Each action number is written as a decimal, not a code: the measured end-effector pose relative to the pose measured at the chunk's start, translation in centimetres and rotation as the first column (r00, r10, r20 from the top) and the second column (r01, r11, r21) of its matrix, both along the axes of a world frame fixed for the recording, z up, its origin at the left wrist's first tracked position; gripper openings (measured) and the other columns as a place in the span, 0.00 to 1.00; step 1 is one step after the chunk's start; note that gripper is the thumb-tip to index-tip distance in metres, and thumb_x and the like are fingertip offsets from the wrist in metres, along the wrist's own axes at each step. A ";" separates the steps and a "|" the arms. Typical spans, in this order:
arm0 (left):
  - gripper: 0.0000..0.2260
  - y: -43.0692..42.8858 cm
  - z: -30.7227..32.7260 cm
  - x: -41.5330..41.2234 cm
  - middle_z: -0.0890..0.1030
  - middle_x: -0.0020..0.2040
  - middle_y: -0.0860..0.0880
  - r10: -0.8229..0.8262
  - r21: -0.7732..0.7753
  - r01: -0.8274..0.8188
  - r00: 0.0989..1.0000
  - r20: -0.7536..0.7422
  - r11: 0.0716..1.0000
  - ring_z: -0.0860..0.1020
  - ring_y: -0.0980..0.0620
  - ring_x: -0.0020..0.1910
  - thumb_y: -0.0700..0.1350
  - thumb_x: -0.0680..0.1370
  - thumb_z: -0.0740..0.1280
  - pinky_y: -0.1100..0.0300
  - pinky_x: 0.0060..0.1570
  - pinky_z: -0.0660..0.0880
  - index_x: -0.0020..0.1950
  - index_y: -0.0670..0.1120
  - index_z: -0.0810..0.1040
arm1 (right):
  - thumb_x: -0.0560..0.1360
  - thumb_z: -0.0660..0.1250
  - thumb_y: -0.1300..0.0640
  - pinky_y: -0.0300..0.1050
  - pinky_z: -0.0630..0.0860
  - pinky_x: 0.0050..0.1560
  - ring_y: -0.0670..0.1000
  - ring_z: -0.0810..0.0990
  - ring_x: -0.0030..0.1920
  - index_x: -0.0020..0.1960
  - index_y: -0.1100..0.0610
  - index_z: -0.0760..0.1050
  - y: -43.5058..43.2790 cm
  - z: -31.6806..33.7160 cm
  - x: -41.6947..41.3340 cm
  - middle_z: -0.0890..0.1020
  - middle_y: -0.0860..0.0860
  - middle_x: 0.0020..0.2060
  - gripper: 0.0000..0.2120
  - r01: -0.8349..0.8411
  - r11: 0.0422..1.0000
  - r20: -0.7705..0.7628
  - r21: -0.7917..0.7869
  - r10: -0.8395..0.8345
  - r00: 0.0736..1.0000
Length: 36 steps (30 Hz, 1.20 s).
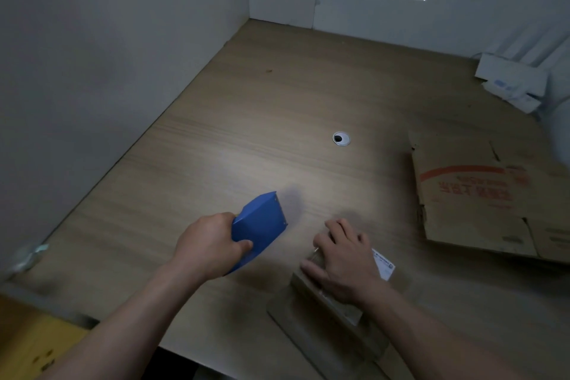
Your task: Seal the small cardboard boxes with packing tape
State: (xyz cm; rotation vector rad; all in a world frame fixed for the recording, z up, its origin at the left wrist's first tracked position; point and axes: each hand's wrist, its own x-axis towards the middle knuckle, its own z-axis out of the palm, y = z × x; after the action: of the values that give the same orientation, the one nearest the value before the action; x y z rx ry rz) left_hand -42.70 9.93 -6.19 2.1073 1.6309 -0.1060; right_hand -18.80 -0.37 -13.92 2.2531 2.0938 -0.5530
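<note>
A small brown cardboard box [324, 321] lies on the wooden desk near the front edge, with a white label [384, 265] on its far right side. My right hand [342, 262] rests flat on top of the box, fingers spread. To its left, my left hand [209, 247] grips a blue tape dispenser [262, 225], held just above the desk and apart from the box. No tape strip is visible.
A flattened cardboard box [493, 200] with red print lies at the right. White packets [512, 83] sit at the far right corner. A cable grommet [341, 138] is in the desk's middle. White partition walls [108, 71] close the left and back. A yellow object [34, 345] is at lower left.
</note>
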 end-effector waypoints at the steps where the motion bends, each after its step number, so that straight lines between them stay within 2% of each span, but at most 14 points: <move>1: 0.11 0.0 0.1 0.0 0.78 0.42 0.55 0.000 -0.007 0.000 1.000 0.000 1.000 0.78 0.57 0.40 0.56 0.76 0.70 0.56 0.42 0.80 0.53 0.52 0.75 | 0.74 0.49 0.26 0.57 0.60 0.69 0.54 0.55 0.75 0.56 0.42 0.69 0.2 0.1 -0.3 0.62 0.50 0.74 0.24 0.043 0.999 0.009 -0.005 -0.043 0.999; 5: 0.10 -0.1 1.0 0.3 0.77 0.42 0.55 -0.005 -0.004 0.005 1.000 0.015 1.000 0.77 0.58 0.40 0.55 0.76 0.70 0.60 0.39 0.77 0.51 0.53 0.73 | 0.77 0.47 0.29 0.59 0.60 0.72 0.56 0.53 0.77 0.60 0.44 0.72 -0.6 0.1 -0.5 0.55 0.52 0.79 0.26 0.235 0.972 0.029 -0.019 -0.234 0.972; 11: 0.10 -0.2 1.7 1.4 0.79 0.41 0.52 -0.018 -0.043 0.020 0.999 0.046 0.999 0.78 0.54 0.39 0.55 0.75 0.70 0.56 0.39 0.78 0.46 0.51 0.74 | 0.79 0.46 0.31 0.57 0.60 0.71 0.59 0.54 0.76 0.75 0.44 0.61 -2.8 1.4 2.3 0.50 0.54 0.81 0.30 0.404 0.914 0.049 -0.045 -0.402 0.914; 13: 0.10 -0.4 1.9 2.3 0.79 0.41 0.51 -0.040 -0.042 0.043 0.997 0.061 0.998 0.78 0.54 0.39 0.55 0.76 0.70 0.57 0.38 0.76 0.46 0.51 0.74 | 0.78 0.45 0.29 0.60 0.54 0.75 0.59 0.46 0.80 0.80 0.43 0.47 -3.4 1.7 3.3 0.41 0.53 0.81 0.35 0.387 0.922 0.056 0.000 -0.386 0.921; 15: 0.10 -0.6 2.0 3.2 0.78 0.41 0.51 -0.063 -0.035 0.065 0.996 0.065 0.997 0.77 0.54 0.39 0.55 0.76 0.71 0.59 0.36 0.73 0.46 0.51 0.74 | 0.77 0.46 0.28 0.59 0.44 0.76 0.55 0.34 0.79 0.80 0.41 0.37 -4.9 1.5 3.9 0.33 0.51 0.79 0.38 0.224 0.974 0.069 0.037 -0.226 0.972; 17: 0.10 -0.9 1.9 4.0 0.78 0.41 0.52 -0.085 -0.033 0.087 0.994 0.066 0.996 0.77 0.55 0.38 0.55 0.76 0.71 0.61 0.34 0.69 0.46 0.51 0.74 | 0.77 0.47 0.26 0.58 0.39 0.77 0.51 0.32 0.79 0.80 0.41 0.40 -7.0 0.6 4.0 0.35 0.50 0.79 0.38 0.039 0.999 0.065 0.035 -0.041 0.997; 19: 0.10 -1.1 1.9 4.6 0.78 0.41 0.52 -0.097 -0.039 0.100 0.993 0.073 0.994 0.77 0.55 0.38 0.55 0.76 0.71 0.61 0.34 0.69 0.47 0.51 0.74 | 0.76 0.47 0.25 0.60 0.45 0.75 0.52 0.40 0.80 0.81 0.43 0.49 -9.0 -0.7 3.7 0.46 0.51 0.81 0.39 -0.034 0.999 0.080 -0.021 0.035 0.996; 22: 0.10 -1.5 1.8 5.1 0.78 0.42 0.52 -0.111 -0.054 0.117 0.989 0.096 0.992 0.78 0.55 0.39 0.55 0.76 0.71 0.60 0.36 0.74 0.47 0.52 0.74 | 0.76 0.47 0.25 0.62 0.49 0.72 0.53 0.46 0.80 0.81 0.45 0.54 -9.5 -1.8 3.1 0.52 0.51 0.81 0.39 0.034 0.997 0.096 -0.068 -0.028 0.995; 26: 0.08 -2.2 2.2 5.4 0.79 0.42 0.54 -0.154 -0.074 0.163 0.981 0.118 0.984 0.78 0.56 0.39 0.54 0.76 0.71 0.58 0.39 0.77 0.49 0.53 0.75 | 0.70 0.33 0.22 0.61 0.33 0.74 0.50 0.29 0.78 0.79 0.39 0.35 -8.4 -1.5 2.0 0.30 0.45 0.77 0.42 0.203 0.979 0.016 -0.031 -0.203 0.979; 28: 0.08 -2.7 3.0 5.4 0.79 0.42 0.55 -0.189 -0.085 0.202 0.972 0.142 0.976 0.78 0.57 0.40 0.53 0.76 0.71 0.59 0.39 0.76 0.50 0.54 0.75 | 0.72 0.34 0.25 0.58 0.31 0.75 0.49 0.28 0.77 0.79 0.40 0.33 -8.0 -0.5 1.9 0.29 0.43 0.76 0.40 0.251 0.967 -0.028 -0.036 -0.252 0.967; 29: 0.08 -2.9 3.5 5.4 0.79 0.42 0.55 -0.206 -0.092 0.222 0.966 0.157 0.971 0.78 0.57 0.40 0.52 0.75 0.72 0.59 0.40 0.76 0.51 0.56 0.76 | 0.76 0.40 0.28 0.56 0.34 0.77 0.48 0.32 0.79 0.80 0.43 0.37 -7.9 0.0 2.1 0.33 0.43 0.77 0.37 0.286 0.958 -0.088 -0.025 -0.288 0.954; 31: 0.09 -3.4 4.5 5.3 0.80 0.43 0.56 -0.225 -0.115 0.250 0.955 0.196 0.962 0.79 0.57 0.42 0.50 0.74 0.73 0.56 0.43 0.78 0.50 0.59 0.76 | 0.82 0.56 0.41 0.53 0.44 0.80 0.44 0.44 0.79 0.81 0.46 0.51 -7.7 1.4 2.7 0.48 0.41 0.79 0.31 0.421 0.905 -0.323 0.056 -0.383 0.866; 33: 0.09 -3.8 5.3 5.4 0.82 0.43 0.56 -0.240 -0.146 0.274 0.946 0.217 0.951 0.80 0.58 0.42 0.48 0.71 0.75 0.52 0.47 0.80 0.48 0.56 0.78 | 0.82 0.63 0.53 0.53 0.61 0.77 0.42 0.61 0.75 0.76 0.46 0.64 -7.2 3.3 3.6 0.65 0.43 0.76 0.24 0.580 0.809 -0.616 0.097 -0.409 0.673; 36: 0.10 -4.8 6.6 6.3 0.83 0.44 0.55 -0.278 -0.190 0.329 0.927 0.250 0.925 0.81 0.57 0.43 0.45 0.70 0.76 0.50 0.49 0.81 0.48 0.54 0.80 | 0.80 0.65 0.61 0.50 0.75 0.68 0.42 0.76 0.63 0.69 0.47 0.73 -6.9 6.2 4.8 0.79 0.45 0.65 0.20 0.584 0.803 -0.872 -0.118 -0.365 0.325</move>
State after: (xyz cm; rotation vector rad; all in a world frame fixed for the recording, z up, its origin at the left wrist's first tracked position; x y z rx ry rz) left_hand -36.45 5.08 0.42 2.0935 1.0989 -0.1489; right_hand -14.00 -7.26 -7.69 3.1865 1.6235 -1.9981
